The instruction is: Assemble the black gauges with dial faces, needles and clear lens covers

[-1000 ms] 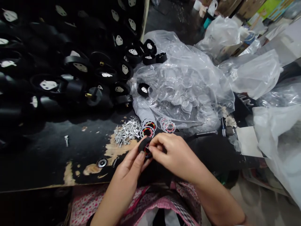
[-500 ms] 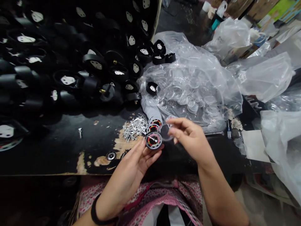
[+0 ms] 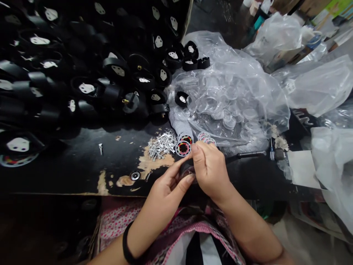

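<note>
My left hand (image 3: 168, 187) is wrapped round a small black gauge (image 3: 187, 168), tilted so that its dial face does not show. Against the gauge's right side, my right hand (image 3: 211, 167) is closed with fingertips pressed at its rim; the clear disc is not distinguishable there. Just beyond my hands lies a row of overlapping printed dials (image 3: 183, 148), with more dials (image 3: 206, 138) to the right. A pile of small grey-white pointers (image 3: 162, 145) sits left of the row.
Many black gauge housings (image 3: 116, 68) crowd the back left. A plastic bag of clear discs (image 3: 220, 95) lies behind my hands. At the right are a screwdriver (image 3: 272, 154), a dark tool (image 3: 250, 154) and white paper (image 3: 303, 168). A metal ring (image 3: 135, 176) lies near the front edge.
My right hand has moved left onto the gauge and closed against it. The gauge has tipped, hiding its dial, and the clear disc is no longer visible separately. The whole view has shifted slightly.
</note>
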A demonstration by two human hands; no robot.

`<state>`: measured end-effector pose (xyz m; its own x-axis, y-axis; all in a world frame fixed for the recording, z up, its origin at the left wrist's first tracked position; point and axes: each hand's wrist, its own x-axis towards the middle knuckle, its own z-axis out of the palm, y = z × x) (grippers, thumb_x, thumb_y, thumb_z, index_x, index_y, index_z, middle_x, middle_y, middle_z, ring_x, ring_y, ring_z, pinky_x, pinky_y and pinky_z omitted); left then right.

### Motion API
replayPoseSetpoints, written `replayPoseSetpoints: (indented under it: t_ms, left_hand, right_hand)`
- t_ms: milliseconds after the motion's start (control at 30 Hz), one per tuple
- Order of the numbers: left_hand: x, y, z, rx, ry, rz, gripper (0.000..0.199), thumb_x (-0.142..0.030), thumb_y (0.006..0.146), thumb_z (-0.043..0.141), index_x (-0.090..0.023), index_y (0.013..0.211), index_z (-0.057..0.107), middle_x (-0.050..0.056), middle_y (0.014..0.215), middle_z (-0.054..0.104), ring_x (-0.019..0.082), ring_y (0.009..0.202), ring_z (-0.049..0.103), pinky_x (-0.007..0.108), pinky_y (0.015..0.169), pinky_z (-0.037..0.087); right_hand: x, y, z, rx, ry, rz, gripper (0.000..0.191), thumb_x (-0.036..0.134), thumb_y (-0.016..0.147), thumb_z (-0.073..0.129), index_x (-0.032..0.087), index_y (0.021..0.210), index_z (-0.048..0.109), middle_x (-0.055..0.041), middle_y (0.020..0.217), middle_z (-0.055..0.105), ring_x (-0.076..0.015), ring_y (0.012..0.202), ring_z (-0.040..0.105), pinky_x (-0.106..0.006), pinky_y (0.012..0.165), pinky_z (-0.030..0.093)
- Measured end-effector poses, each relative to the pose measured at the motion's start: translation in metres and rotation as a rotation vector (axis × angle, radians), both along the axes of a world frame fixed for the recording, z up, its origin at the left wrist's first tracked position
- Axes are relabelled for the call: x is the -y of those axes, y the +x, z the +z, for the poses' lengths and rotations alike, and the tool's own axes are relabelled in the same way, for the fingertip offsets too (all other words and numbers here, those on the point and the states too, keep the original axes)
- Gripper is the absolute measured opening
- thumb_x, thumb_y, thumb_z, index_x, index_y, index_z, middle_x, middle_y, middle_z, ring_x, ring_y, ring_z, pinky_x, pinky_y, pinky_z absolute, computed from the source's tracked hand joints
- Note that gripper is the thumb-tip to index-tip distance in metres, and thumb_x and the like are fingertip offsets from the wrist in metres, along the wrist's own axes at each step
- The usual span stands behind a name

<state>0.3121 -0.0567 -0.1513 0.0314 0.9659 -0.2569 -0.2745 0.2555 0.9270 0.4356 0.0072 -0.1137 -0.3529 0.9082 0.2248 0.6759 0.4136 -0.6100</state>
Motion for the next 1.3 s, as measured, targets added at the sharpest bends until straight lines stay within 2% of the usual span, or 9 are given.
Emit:
replayPoseSetpoints:
  t_ms: [167, 367, 533, 633, 833, 1000, 1100, 1167, 1300]
  left_hand:
    - [0.002, -0.005, -0.002, -0.075, -0.002, -0.014, 0.042, -0.033, 0.089, 0.069, -0.028, 0.131, 0.065, 0.0, 0.137, 0.068, 0.019, 0.125, 0.064, 0.027, 0.103, 0.052]
    - [0.006, -0.008, -0.002, -0.159, 0.033, -0.047, 0.044, -0.036, 0.091, 0.066, -0.027, 0.134, 0.062, 0.0, 0.139, 0.067, 0.019, 0.128, 0.062, 0.028, 0.105, 0.051]
    - [0.004, -0.012, 0.001, -0.341, 0.071, -0.08, 0.044, -0.034, 0.093, 0.062, -0.022, 0.135, 0.06, 0.003, 0.138, 0.067, 0.019, 0.13, 0.06, 0.027, 0.105, 0.051]
    - [0.002, -0.017, -0.003, -0.428, 0.096, -0.096, 0.045, -0.034, 0.093, 0.06, -0.02, 0.136, 0.059, 0.004, 0.137, 0.068, 0.02, 0.131, 0.059, 0.028, 0.104, 0.051]
    - [0.009, -0.026, -0.006, -0.594, 0.152, -0.117, 0.043, -0.035, 0.096, 0.054, -0.019, 0.136, 0.056, 0.009, 0.136, 0.068, 0.023, 0.121, 0.067, 0.034, 0.099, 0.055]
    - [0.007, -0.027, -0.002, -0.655, 0.213, -0.135, 0.037, -0.033, 0.095, 0.055, -0.019, 0.129, 0.06, 0.009, 0.127, 0.074, 0.024, 0.115, 0.07, 0.036, 0.098, 0.055]
    - [-0.001, -0.025, -0.001, -0.58, 0.147, -0.108, 0.041, -0.034, 0.093, 0.059, -0.021, 0.132, 0.06, 0.006, 0.133, 0.07, 0.025, 0.123, 0.065, 0.038, 0.106, 0.05]
    - [0.002, -0.028, -0.001, -0.437, 0.058, -0.08, 0.044, -0.038, 0.092, 0.061, -0.024, 0.133, 0.061, 0.004, 0.138, 0.067, 0.025, 0.129, 0.061, 0.038, 0.109, 0.048]
    - [0.048, -0.065, -0.012, -0.324, -0.191, 0.0, 0.043, -0.05, 0.084, 0.069, -0.03, 0.122, 0.072, 0.003, 0.136, 0.069, 0.032, 0.134, 0.056, 0.045, 0.114, 0.043]
  right_hand:
    - [-0.001, 0.0, 0.003, -0.034, -0.16, 0.077, 0.043, 0.046, 0.105, 0.036, 0.021, 0.073, 0.048, 0.0033, 0.068, 0.052, -0.0114, 0.064, 0.049, -0.027, 0.066, 0.032]
    - [0.001, -0.004, -0.006, -0.039, -0.013, 0.035, 0.043, 0.034, 0.106, 0.028, 0.022, 0.067, 0.04, 0.0022, 0.063, 0.048, -0.0119, 0.061, 0.043, -0.029, 0.067, 0.032]
    - [-0.001, -0.009, -0.019, -0.195, -0.113, 0.029, 0.039, 0.033, 0.105, 0.031, 0.022, 0.069, 0.041, 0.0027, 0.064, 0.05, -0.0112, 0.059, 0.046, -0.027, 0.063, 0.035]
    - [-0.004, -0.012, -0.021, -0.179, -0.143, 0.043, 0.041, 0.035, 0.106, 0.029, 0.022, 0.069, 0.041, 0.0024, 0.065, 0.051, -0.0109, 0.058, 0.046, -0.026, 0.062, 0.035]
    - [-0.002, -0.014, -0.009, 0.104, 0.072, 0.096, 0.051, 0.05, 0.106, 0.03, 0.02, 0.067, 0.045, 0.003, 0.062, 0.05, -0.0114, 0.062, 0.046, -0.03, 0.067, 0.028]
    - [-0.003, -0.019, -0.022, 0.029, 0.124, 0.09, 0.055, 0.041, 0.108, 0.022, 0.02, 0.063, 0.045, 0.0034, 0.057, 0.047, -0.0103, 0.054, 0.039, -0.03, 0.066, 0.028]
    - [-0.005, -0.024, -0.03, -0.064, 0.059, 0.049, 0.057, 0.044, 0.108, 0.02, 0.02, 0.064, 0.047, 0.003, 0.059, 0.05, -0.0098, 0.055, 0.042, -0.028, 0.066, 0.031]
    - [-0.005, -0.023, -0.025, -0.093, -0.008, 0.071, 0.058, 0.048, 0.107, 0.023, 0.02, 0.064, 0.048, 0.003, 0.06, 0.052, -0.0097, 0.056, 0.045, -0.028, 0.066, 0.033]
    - [-0.003, -0.006, -0.003, -0.184, -0.188, 0.198, 0.047, 0.05, 0.105, 0.037, 0.02, 0.079, 0.062, 0.003, 0.067, 0.062, -0.011, 0.065, 0.057, -0.026, 0.069, 0.039]
